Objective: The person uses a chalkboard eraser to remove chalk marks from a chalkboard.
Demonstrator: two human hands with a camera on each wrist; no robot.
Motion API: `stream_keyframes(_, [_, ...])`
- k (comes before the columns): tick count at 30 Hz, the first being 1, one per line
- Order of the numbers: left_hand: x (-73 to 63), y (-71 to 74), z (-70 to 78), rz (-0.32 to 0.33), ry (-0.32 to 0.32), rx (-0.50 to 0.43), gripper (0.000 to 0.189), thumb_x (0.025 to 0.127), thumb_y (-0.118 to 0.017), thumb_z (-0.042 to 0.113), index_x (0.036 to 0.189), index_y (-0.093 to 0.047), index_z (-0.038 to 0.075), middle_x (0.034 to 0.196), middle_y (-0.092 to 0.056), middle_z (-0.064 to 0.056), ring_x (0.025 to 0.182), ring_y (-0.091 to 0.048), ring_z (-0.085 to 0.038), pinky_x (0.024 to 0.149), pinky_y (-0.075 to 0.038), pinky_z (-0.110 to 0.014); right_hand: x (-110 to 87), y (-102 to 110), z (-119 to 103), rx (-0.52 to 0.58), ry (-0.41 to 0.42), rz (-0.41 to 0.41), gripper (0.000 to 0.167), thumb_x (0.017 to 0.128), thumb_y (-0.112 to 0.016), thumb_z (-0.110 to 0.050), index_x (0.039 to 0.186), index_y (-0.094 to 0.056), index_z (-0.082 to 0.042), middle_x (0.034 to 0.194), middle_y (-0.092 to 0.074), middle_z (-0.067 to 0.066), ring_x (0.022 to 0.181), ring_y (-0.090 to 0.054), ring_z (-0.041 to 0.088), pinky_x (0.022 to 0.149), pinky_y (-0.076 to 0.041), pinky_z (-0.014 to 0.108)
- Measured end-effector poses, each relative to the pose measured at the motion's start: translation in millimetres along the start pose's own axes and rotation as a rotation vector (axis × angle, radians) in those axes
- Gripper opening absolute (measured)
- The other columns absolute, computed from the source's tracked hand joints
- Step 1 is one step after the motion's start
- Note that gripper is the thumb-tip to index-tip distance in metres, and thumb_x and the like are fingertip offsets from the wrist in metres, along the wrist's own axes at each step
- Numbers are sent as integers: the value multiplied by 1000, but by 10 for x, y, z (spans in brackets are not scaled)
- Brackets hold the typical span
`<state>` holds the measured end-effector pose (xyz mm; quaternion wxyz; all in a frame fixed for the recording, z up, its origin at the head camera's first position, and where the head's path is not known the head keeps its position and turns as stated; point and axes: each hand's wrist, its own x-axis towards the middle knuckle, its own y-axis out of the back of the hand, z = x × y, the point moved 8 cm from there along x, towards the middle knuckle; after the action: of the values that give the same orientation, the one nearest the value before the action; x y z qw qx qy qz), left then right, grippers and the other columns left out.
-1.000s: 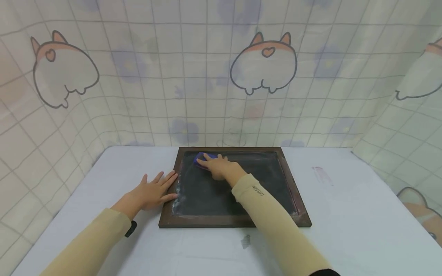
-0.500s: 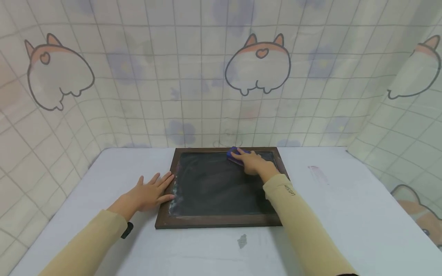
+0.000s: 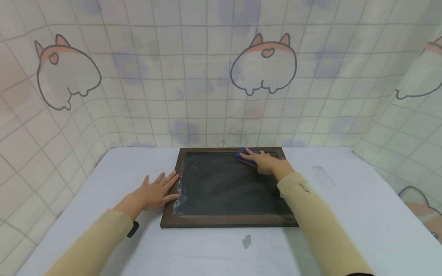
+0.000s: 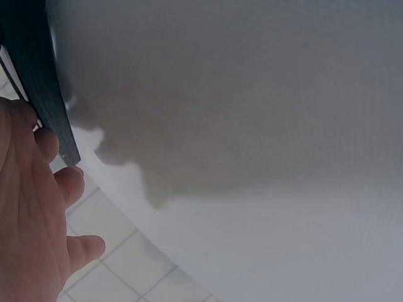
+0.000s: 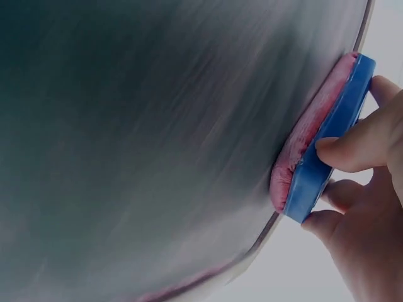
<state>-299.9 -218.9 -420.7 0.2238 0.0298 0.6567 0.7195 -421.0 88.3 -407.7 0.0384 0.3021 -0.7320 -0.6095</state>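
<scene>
"In the lower centre of the head view lies a blackboard (image 3: pixel 224 188); what has just changed there?"

"The eraser (image 5: pixel 324 123), carried by the right hand (image 3: pixel 267 163), has passed from the board's upper left to its upper right, which suggests a wiping stroke along the far side. Chalk residue (image 3: pixel 180 203) shows at the board's left edge, so the wiping appears unfinished."

"And the grip of each hand?"

"The right grip is closed about the eraser's blue back, its pink underside facing the board. The left hand (image 3: pixel 152 195) has its fingers spread and holds nothing, tips resting on the left of the wooden border (image 3: pixel 214 221)."

"How many of each?"

"One blackboard, one eraser, two hands, one desk (image 3: pixel 338 207)."
</scene>
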Motion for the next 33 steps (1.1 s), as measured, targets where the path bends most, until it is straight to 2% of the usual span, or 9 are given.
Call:
stream_keyframes(4, [28, 9, 20, -7, 10, 30, 79, 107, -43, 56, 163, -21, 5, 170, -16, -15, 152, -19, -45, 112, -7, -78, 151, -19, -288, -42, 22, -31, 91, 95, -49, 21, 166, -17, -26, 172, 0, 6, 148, -8, 58, 114, -16, 72])
stream_keyframes(8, [72, -10, 33, -15, 10, 45, 79, 107, -43, 56, 164, -22, 6, 170, -16, -14, 153, -18, -44, 112, -7, -78, 308, -79, -650, -81, 10, -50, 93, 96, -52, 18, 165, -17, -35, 172, 1, -2, 148, -8, 58, 111, -21, 75])
stream_keyframes(14, [77, -38, 24, -29, 18, 60, 79, 107, -43, 56, 163, -22, 5, 170, -15, -15, 153, -17, -44, 112, -8, -78, 435, -209, -1264, -161, 90, -42, 89, 100, -56, 10, 164, -17, -38, 172, -2, -7, 151, -10, 51, 112, -26, 71])
stream_keyframes(16, [72, -36, 17, -28, 22, 64, 79, 107, -42, 56, 163, -22, 6, 170, -16, -15, 153, -17, -44, 112, -9, -78, 432, -230, -1378, -180, 125, -40, 89, 101, -56, 9, 164, -17, -39, 172, -2, -7, 152, -9, 49, 113, -27, 68])
stream_keyframes(18, [69, -31, 14, -27, 25, 65, 79, 107, -42, 56, 163, -22, 5, 170, -16, -15, 153, -18, -44, 112, -9, -78, 421, -236, -1402, -184, 156, -41, 91, 100, -55, 11, 164, -16, -39, 172, -1, -8, 153, -9, 46, 114, -27, 66])
stream_keyframes(20, [69, -33, 12, -25, 26, 63, 79, 107, -42, 56, 163, -22, 5, 170, -15, -15, 153, -17, -44, 112, -9, -78, 406, -226, -1328, -174, 173, -47, 94, 99, -55, 14, 164, -16, -40, 172, 0, -9, 153, -8, 46, 114, -29, 65])
stream_keyframes(23, [71, -42, 17, -22, 23, 57, 79, 107, -42, 56, 164, -21, 6, 170, -14, -14, 153, -17, -43, 112, -9, -78, 362, -187, -1079, -140, 176, -56, 98, 95, -54, 19, 164, -16, -39, 172, 0, -7, 153, -7, 46, 113, -32, 65])
stream_keyframes(31, [64, -28, -1, -10, 19, 63, 79, 106, -42, 57, 164, -21, 6, 170, -16, -14, 153, -19, -43, 111, -9, -78, 57, -20, -89, -79, 103, -19, 98, 89, -48, 26, 167, -15, -23, 172, 2, 7, 151, -5, 53, 109, -31, 72])
stream_keyframes(33, [54, -21, -19, -6, 22, 65, 79, 106, -43, 56, 163, -22, 6, 170, -17, -15, 152, -19, -44, 111, -9, -78, 0, -4, 70, -87, 94, -8, 96, 89, -48, 27, 166, -15, -19, 172, 1, 10, 150, -6, 56, 110, -26, 74])
